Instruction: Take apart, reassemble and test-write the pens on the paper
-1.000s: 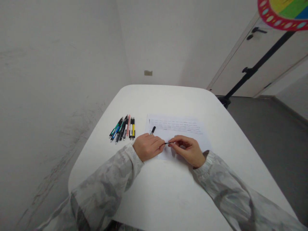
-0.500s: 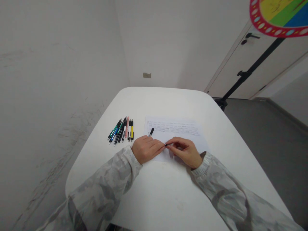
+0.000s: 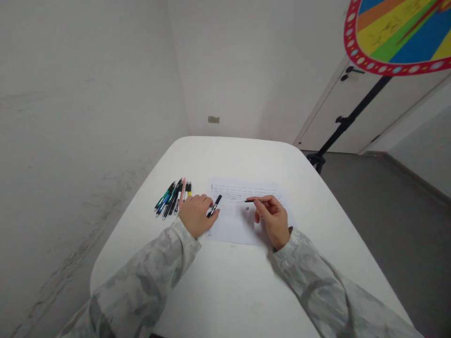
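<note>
Thumb and fingertips of my right hand (image 3: 274, 217) pinch a thin black rod (image 3: 249, 201), like a pen refill, pointing left above the paper. Much of the rod is hidden by the fingers. My left hand (image 3: 196, 215) is at the left edge of the written sheet (image 3: 229, 227), thumb and forefinger apart. Between them is a black and clear pen (image 3: 214, 205), slanting up to the right; whether the fingers touch it I cannot tell. A small dark spot (image 3: 247, 208) shows on the sheet below the rod, too small to name.
Several pens (image 3: 169, 199), black, blue, green, pink and yellow, lie bunched left of my left hand, which partly covers them. The white table (image 3: 225, 157) has rounded far corners near the walls. Beyond its right side stands a colourful wheel (image 3: 398, 42) on a black pole.
My hands have moved apart; both were at the black rod, and now only the right holds it. My left hand has shifted left beside the black and clear pen. The view has tilted slightly.
</note>
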`<state>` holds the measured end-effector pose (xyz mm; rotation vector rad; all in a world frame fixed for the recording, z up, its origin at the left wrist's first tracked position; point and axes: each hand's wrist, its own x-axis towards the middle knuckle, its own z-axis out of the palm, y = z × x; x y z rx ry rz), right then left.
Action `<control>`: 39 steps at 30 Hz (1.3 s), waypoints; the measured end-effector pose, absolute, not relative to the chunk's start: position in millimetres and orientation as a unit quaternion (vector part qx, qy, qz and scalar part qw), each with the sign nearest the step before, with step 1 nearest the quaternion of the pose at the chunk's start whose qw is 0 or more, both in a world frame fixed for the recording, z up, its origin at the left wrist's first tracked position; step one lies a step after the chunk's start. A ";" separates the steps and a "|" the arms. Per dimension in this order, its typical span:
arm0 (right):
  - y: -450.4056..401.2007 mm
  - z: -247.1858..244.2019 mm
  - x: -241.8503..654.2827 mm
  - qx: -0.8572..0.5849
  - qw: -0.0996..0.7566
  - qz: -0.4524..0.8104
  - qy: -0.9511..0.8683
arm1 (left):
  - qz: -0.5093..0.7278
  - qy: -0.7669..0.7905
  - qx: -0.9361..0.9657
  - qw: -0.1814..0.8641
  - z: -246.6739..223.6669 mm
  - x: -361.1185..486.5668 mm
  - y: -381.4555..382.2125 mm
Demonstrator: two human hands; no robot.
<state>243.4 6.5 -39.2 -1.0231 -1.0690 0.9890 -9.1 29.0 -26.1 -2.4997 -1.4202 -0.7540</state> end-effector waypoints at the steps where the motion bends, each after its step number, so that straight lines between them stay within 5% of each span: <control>1: 7.2 -40.1 244.0 -0.445 0.633 0.431 -0.463 | -0.250 -0.468 -0.843 0.085 -26.2 -9.1 28.5; 11: 6.3 -42.7 246.9 -0.438 0.659 0.398 -0.465 | -0.286 -0.341 -0.890 0.103 -19.4 -8.8 25.9; 32: 10.1 -46.1 250.5 -0.399 0.702 0.412 -0.422 | -0.337 -0.316 -0.881 0.097 -18.3 -10.4 25.4; 39: -6.7 -37.0 241.0 -0.416 0.592 0.394 -0.568 | -0.330 -0.283 -0.896 0.092 -18.4 -4.4 23.5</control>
